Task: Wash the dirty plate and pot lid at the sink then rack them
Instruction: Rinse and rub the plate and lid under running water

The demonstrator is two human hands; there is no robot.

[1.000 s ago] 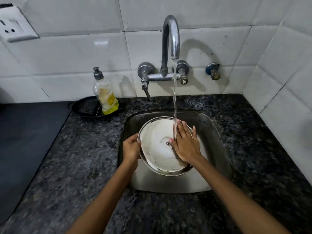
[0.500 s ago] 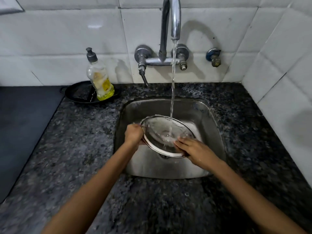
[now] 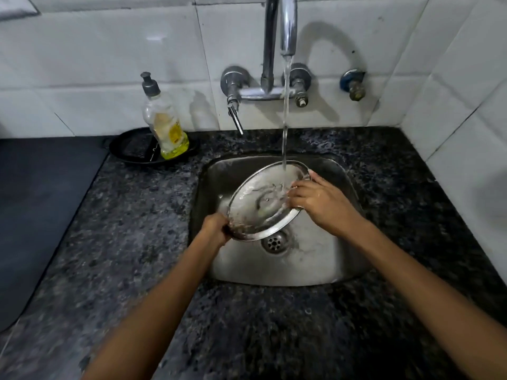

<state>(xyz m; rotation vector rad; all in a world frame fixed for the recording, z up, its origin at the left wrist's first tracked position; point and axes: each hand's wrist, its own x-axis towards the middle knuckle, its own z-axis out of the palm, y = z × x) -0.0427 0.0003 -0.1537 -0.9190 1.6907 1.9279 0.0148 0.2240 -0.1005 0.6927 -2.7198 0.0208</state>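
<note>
A round glass pot lid (image 3: 260,204) with a steel rim is held tilted over the steel sink (image 3: 323,264), under the running stream from the tap (image 3: 286,28). My left hand (image 3: 215,231) grips the lid's lower left rim. My right hand (image 3: 318,200) holds its upper right edge, fingers spread over the wet inner face. Water strikes the lid near its top. The lid looks rinsed, with a few streaks of water. No plate is in view.
A soap bottle (image 3: 164,124) with yellow liquid stands in a black dish (image 3: 129,148) left of the sink. The drain (image 3: 275,241) shows below the lid. A dark mat (image 3: 35,193) covers the counter at left; a tiled wall closes in at right.
The foam that covered the lid has washed off. The lid has been turned and tilted under the stream, and my right hand moved from its centre to its upper right edge.
</note>
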